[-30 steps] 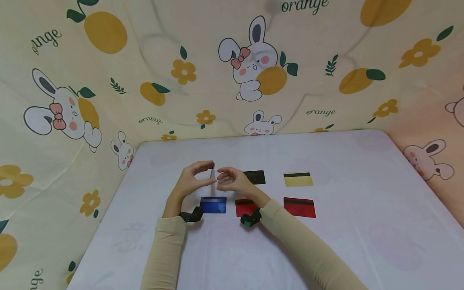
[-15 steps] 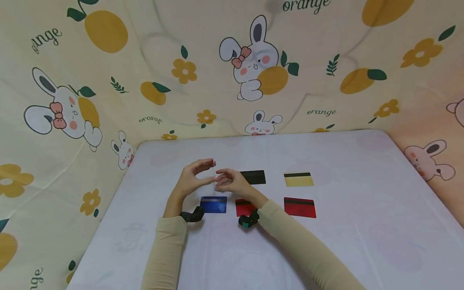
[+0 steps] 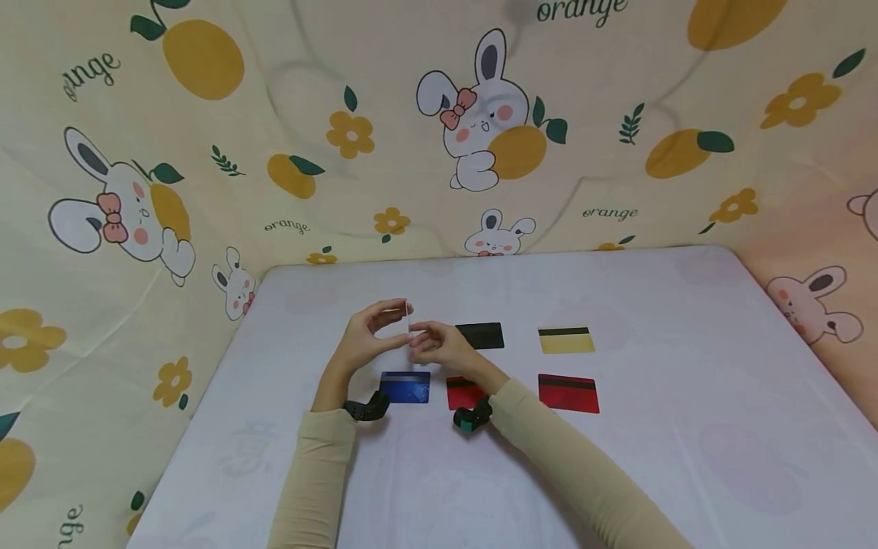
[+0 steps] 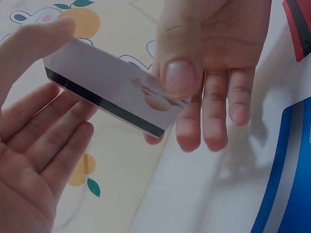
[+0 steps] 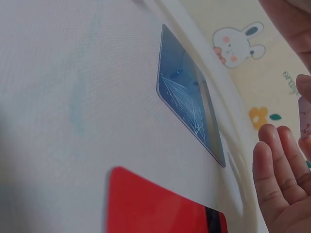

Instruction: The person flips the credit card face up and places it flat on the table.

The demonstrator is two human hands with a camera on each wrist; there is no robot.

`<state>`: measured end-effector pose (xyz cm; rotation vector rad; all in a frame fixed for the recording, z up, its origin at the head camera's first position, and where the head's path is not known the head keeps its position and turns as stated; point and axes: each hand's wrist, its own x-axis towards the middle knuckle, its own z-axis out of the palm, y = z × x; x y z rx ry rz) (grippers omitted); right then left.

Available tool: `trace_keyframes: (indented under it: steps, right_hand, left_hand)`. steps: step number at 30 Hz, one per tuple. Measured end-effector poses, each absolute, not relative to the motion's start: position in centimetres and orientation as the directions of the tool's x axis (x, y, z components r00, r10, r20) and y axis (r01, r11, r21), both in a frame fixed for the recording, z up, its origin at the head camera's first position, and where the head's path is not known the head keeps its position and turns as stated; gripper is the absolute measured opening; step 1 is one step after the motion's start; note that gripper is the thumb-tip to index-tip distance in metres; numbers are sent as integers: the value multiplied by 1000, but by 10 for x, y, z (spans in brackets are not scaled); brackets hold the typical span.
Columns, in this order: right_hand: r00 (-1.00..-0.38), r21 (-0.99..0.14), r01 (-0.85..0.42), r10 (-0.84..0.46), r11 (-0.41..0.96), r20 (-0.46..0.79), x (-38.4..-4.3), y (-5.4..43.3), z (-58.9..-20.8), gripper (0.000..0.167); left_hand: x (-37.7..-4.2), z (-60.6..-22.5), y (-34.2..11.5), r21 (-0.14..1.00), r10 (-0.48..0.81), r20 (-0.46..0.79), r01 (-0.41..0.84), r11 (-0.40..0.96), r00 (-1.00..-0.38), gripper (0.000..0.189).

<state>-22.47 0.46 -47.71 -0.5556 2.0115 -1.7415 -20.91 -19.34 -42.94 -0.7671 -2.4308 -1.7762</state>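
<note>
A white card with a dark stripe (image 4: 102, 82) is held upright above the table, seen nearly edge-on in the head view. My left hand (image 3: 363, 335) grips one end, thumb on one edge and fingers on the opposite edge. My right hand (image 3: 442, 345) pinches the other end, its thumb (image 4: 180, 77) over a printed picture and the other fingers extended. Only a patterned sliver of the held card (image 5: 305, 116) shows in the right wrist view. Nearest on the table lie a blue card (image 3: 405, 387) and a red card (image 3: 465, 393), the latter partly covered by the right wrist.
Also on the white table (image 3: 658, 473) are a black card (image 3: 483, 335), partly behind the right hand, a gold card (image 3: 565, 341) and another red card (image 3: 568, 393). A rabbit-and-orange printed cloth (image 3: 384, 76) rises at the table's back and sides.
The held card has risen slightly and turned more edge-on. My right hand has closed in on its near end. The cards on the table lie as before.
</note>
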Motion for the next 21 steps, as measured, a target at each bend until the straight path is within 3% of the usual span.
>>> trace_keyframes:
  steps: [21]
  right_hand:
    - [-842, -991, 19, -532, 135, -89, -224, 7, -475, 51]
  left_hand:
    - [-208, -422, -198, 895, 397, 207, 337, 292, -894, 56]
